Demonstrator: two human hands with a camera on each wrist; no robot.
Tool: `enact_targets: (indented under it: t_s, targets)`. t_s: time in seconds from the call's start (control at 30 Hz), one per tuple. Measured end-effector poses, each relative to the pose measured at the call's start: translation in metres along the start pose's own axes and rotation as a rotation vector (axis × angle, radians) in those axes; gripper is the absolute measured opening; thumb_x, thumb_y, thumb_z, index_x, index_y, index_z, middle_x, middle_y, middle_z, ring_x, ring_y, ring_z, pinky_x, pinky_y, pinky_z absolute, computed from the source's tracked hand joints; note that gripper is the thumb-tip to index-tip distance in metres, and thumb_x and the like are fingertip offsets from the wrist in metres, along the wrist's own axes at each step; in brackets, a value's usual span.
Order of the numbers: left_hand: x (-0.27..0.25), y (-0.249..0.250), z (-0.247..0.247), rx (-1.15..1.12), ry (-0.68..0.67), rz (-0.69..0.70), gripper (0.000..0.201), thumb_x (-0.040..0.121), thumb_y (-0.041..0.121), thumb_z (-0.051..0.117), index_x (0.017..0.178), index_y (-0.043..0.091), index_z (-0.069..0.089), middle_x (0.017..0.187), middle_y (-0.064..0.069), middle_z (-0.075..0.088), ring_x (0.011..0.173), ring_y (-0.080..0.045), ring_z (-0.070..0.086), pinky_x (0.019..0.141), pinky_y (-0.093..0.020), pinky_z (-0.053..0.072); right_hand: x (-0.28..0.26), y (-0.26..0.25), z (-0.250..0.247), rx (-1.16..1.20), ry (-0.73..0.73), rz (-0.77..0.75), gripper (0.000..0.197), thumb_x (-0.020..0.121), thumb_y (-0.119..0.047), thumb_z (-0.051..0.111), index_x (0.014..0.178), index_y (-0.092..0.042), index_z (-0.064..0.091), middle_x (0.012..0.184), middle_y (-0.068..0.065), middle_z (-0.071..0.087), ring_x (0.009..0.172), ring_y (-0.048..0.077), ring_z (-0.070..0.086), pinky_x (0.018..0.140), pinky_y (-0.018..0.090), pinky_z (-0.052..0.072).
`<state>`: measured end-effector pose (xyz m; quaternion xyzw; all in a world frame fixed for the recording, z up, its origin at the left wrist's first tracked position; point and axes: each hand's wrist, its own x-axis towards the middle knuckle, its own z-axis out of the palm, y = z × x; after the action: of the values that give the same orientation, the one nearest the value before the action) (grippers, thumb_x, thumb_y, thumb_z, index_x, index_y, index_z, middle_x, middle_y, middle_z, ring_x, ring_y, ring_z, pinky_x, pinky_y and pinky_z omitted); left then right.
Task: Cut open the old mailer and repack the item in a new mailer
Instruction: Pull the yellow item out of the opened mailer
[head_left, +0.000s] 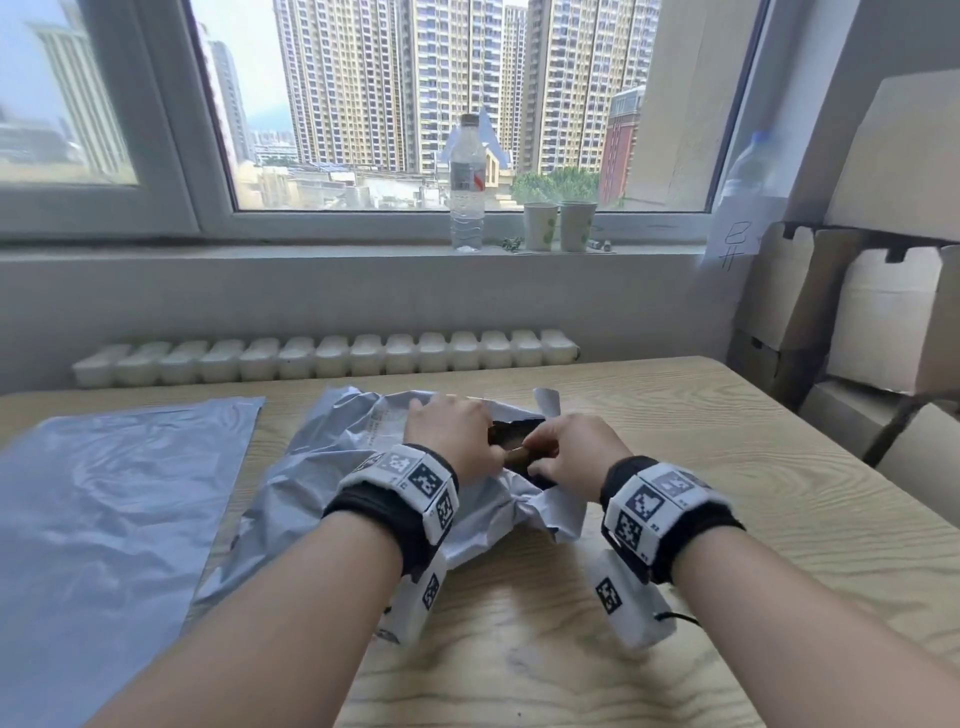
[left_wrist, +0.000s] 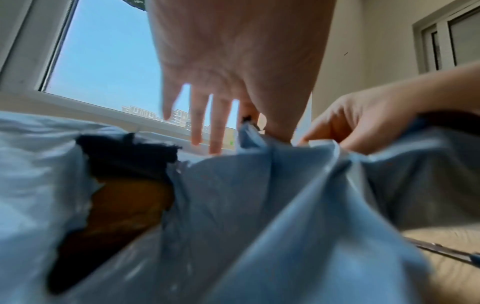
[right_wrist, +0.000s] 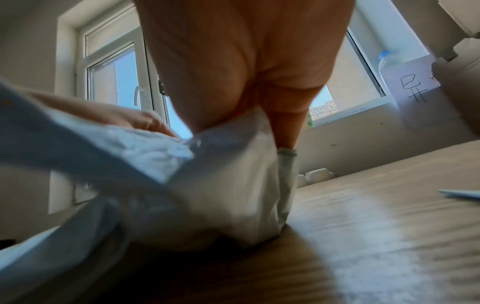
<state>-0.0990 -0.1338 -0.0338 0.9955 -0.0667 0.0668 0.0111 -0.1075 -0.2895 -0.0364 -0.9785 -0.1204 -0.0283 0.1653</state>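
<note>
head view: old mailer (head_left: 363, 457), grey and crumpled, lies at the centre of the wooden table (head_left: 727, 467), its top torn open over a dark item (head_left: 511, 434) inside. left hand (head_left: 449, 434) pinches the left edge of the opening between thumb and forefinger; the other fingers are extended. right hand (head_left: 576, 454) has curled fingers grasping the right edge. new mailer (head_left: 104, 499) lies flat at the table's left, just beside the old one. left wrist view: a scissor blade (left_wrist: 446, 252) rests on the table at right.
</note>
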Motion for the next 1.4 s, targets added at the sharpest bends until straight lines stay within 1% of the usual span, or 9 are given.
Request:
enact_targets:
  t_s: [0.1, 0.2, 0.63, 0.87, 1.03, 1.13, 1.23, 1.33, 1.4]
  targets:
    - [0.010, -0.017, 0.015, -0.048, -0.313, -0.078, 0.083, 0.065, 0.059, 0.062, 0.141, 0.052, 0.029, 0.131, -0.001, 0.046, 0.124, -0.031, 0.043, 0.101, -0.054, 0.037, 0.011, 0.001, 0.009, -0.109, -0.080, 0.005, 0.045, 0.079, -0.015, 0.068, 0.122, -0.022, 0.062, 0.122, 0.002, 0.063, 0.113, 0.021, 0.056, 0.097, 0.030, 0.046]
    - [0.014, -0.027, 0.016, -0.134, -0.411, -0.017, 0.097, 0.073, 0.043, 0.068, 0.149, 0.047, 0.009, 0.119, -0.005, 0.061, 0.098, -0.022, 0.060, 0.081, -0.032, 0.053, 0.019, 0.002, 0.016, -0.069, -0.092, 0.022, 0.057, 0.080, -0.012, 0.065, 0.134, -0.024, 0.051, 0.131, 0.000, 0.058, 0.120, 0.020, 0.052, 0.100, 0.029, 0.043]
    - [0.027, -0.047, 0.022, -0.557, -0.309, -0.046, 0.065, 0.069, 0.005, 0.072, 0.128, 0.026, 0.052, 0.120, -0.006, 0.057, 0.097, -0.020, 0.058, 0.079, -0.029, 0.053, 0.035, -0.002, 0.026, 0.013, -0.111, 0.009, 0.071, 0.076, -0.014, 0.068, 0.141, -0.025, 0.042, 0.136, 0.000, 0.053, 0.124, 0.019, 0.049, 0.101, 0.027, 0.040]
    - [0.023, -0.054, 0.013, -0.685, -0.310, 0.006, 0.059, 0.070, -0.002, 0.069, 0.121, 0.026, 0.059, 0.115, -0.004, 0.058, 0.089, -0.018, 0.058, 0.074, -0.032, 0.054, 0.039, -0.005, 0.028, 0.300, -0.107, 0.084, 0.085, 0.068, -0.024, 0.081, 0.140, -0.016, 0.037, 0.129, 0.003, 0.054, 0.113, 0.018, 0.055, 0.093, 0.028, 0.049]
    - [0.018, -0.055, 0.009, -0.684, -0.323, 0.055, 0.062, 0.069, -0.002, 0.069, 0.121, 0.028, 0.055, 0.114, -0.001, 0.056, 0.088, -0.014, 0.055, 0.068, -0.024, 0.050, 0.040, -0.006, 0.021, 0.302, -0.084, 0.089, 0.074, 0.061, -0.029, 0.087, 0.126, -0.016, 0.053, 0.115, 0.002, 0.061, 0.101, 0.017, 0.059, 0.082, 0.026, 0.052]
    - [0.015, -0.056, 0.006, -0.697, -0.364, 0.049, 0.071, 0.072, 0.008, 0.071, 0.133, 0.034, 0.045, 0.103, -0.001, 0.058, 0.080, -0.013, 0.059, 0.064, -0.022, 0.053, 0.035, -0.004, 0.017, 0.289, -0.061, 0.114, 0.066, 0.061, -0.029, 0.086, 0.119, -0.018, 0.056, 0.105, -0.001, 0.060, 0.094, 0.017, 0.059, 0.071, 0.025, 0.049]
    - [0.012, -0.064, 0.002, -0.688, -0.383, 0.027, 0.098, 0.074, 0.043, 0.076, 0.150, 0.041, 0.015, 0.142, -0.007, 0.045, 0.129, -0.023, 0.047, 0.105, -0.034, 0.042, 0.031, -0.001, 0.011, 0.318, -0.027, 0.120, 0.060, 0.063, -0.022, 0.085, 0.117, -0.021, 0.057, 0.105, 0.001, 0.060, 0.088, 0.017, 0.060, 0.059, 0.022, 0.048]
    - [0.008, -0.079, 0.001, -0.593, -0.465, 0.028, 0.115, 0.059, 0.074, 0.072, 0.151, 0.041, 0.011, 0.156, 0.000, 0.027, 0.141, -0.019, 0.032, 0.114, -0.037, 0.029, 0.025, 0.004, 0.001, 0.287, 0.045, 0.151, 0.060, 0.064, -0.018, 0.082, 0.119, -0.025, 0.058, 0.109, 0.002, 0.061, 0.093, 0.018, 0.060, 0.072, 0.028, 0.053]
    - [0.002, -0.088, 0.002, -0.479, -0.509, 0.036, 0.122, 0.051, 0.075, 0.075, 0.151, 0.038, 0.016, 0.153, 0.010, 0.030, 0.138, -0.014, 0.035, 0.112, -0.032, 0.032, 0.021, 0.011, -0.008, 0.294, 0.107, 0.199, 0.062, 0.064, -0.014, 0.079, 0.120, -0.028, 0.058, 0.113, 0.003, 0.059, 0.096, 0.019, 0.058, 0.071, 0.025, 0.050]
